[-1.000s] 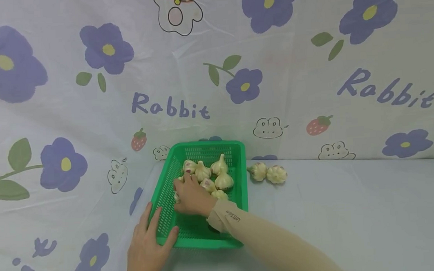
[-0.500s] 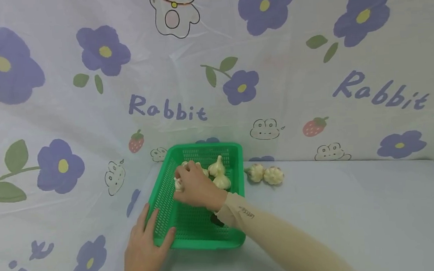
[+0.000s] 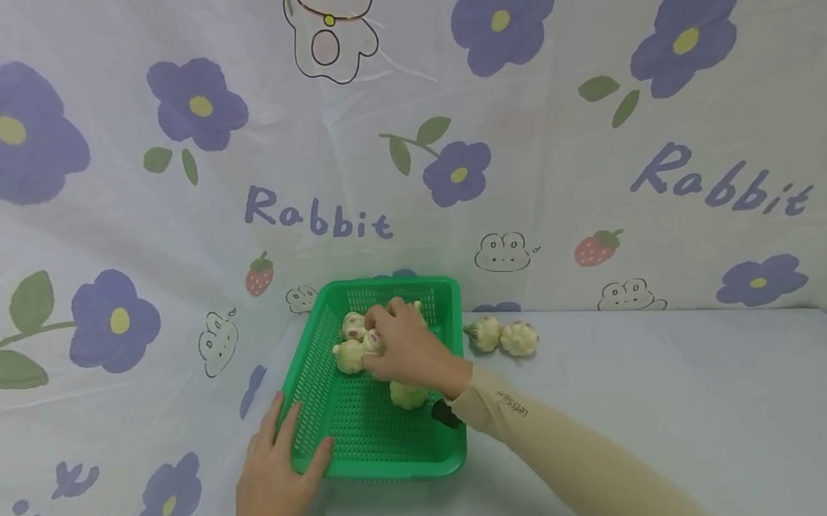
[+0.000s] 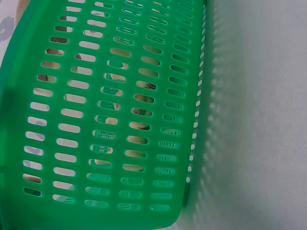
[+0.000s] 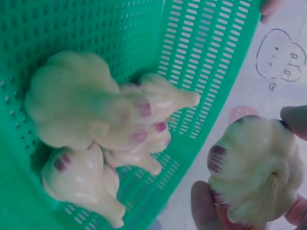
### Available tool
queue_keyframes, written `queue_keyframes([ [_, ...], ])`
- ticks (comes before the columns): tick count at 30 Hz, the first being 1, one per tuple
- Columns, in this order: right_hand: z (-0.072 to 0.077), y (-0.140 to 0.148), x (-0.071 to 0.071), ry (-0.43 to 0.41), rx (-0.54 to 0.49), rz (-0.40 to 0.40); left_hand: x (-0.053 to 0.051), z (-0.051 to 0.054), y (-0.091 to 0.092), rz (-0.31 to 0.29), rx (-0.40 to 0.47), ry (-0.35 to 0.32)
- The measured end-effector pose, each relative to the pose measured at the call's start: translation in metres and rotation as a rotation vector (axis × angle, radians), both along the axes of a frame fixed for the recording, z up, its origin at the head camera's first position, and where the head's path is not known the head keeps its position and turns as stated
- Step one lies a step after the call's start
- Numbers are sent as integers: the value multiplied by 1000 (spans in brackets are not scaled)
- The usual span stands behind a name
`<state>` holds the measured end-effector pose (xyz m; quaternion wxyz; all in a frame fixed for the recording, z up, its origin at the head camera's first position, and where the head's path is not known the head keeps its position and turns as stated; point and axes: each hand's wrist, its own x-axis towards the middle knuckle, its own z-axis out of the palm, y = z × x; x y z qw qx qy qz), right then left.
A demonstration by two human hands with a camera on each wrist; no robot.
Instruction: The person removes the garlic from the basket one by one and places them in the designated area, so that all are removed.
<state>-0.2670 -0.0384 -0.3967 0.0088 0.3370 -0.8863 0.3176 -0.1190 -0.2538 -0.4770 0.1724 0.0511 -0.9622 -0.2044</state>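
Note:
In the head view my right hand (image 3: 418,347) is over a green plastic basket (image 3: 378,469), and the right wrist view shows it gripping a garlic bulb (image 5: 254,167) by fingertips and thumb, root end toward the camera. Several other garlic bulbs (image 3: 349,357) lie in the basket, mostly toward its back; one bulb (image 3: 408,395) sits just below my right hand. Part of the pile is hidden behind that hand. My left hand (image 3: 273,472) rests at the basket's front left corner, fingers spread and fairly straight along the left rim. The left wrist view has only the slotted basket wall (image 4: 110,143).
Two garlic bulbs (image 3: 503,336) lie side by side on the white table (image 3: 646,409), just right of the basket. A patterned cloth (image 3: 541,142) hangs behind and to the left. A dark piece (image 3: 445,414) shows under my right wrist.
My right hand has moved to the right across the basket, uncovering bulbs at the left and covering those at the back right. My left hand has stayed at the corner.

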Motion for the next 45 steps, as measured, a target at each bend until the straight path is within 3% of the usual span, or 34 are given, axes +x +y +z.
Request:
queue_keyframes([
  [12,10,31,5,-48,-71,-54,2,-2,-3,23,-13,0],
  [25,2,82,-8,-23,-109,-163,-1,0,-2,15,-1,-17],
  [34,-1,120,-15,-68,-135,-274,-2,-2,-1,19,-5,-7],
  [45,-9,162,-25,-40,-84,-359,-3,-4,1,13,-6,16],
])
